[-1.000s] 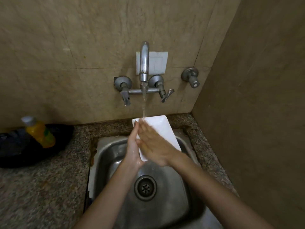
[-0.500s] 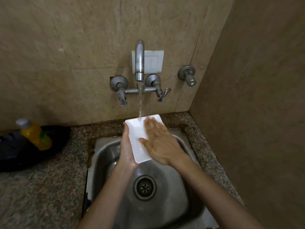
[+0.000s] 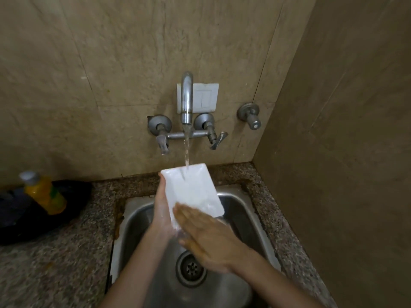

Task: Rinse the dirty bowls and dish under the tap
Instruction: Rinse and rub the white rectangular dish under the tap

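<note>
Rubbing is now done lower on the white dish — the right hand, fingers flat and together, has slid to its near end; the left hand stays clamped on its edge under the tap; rinse midway, bowls unseen.

Dish lower edge hidden behind right hand.

Beige marble-tiled walls meet in a corner at two o'clock; speckled granite tabletop below, dimly lit.
</note>
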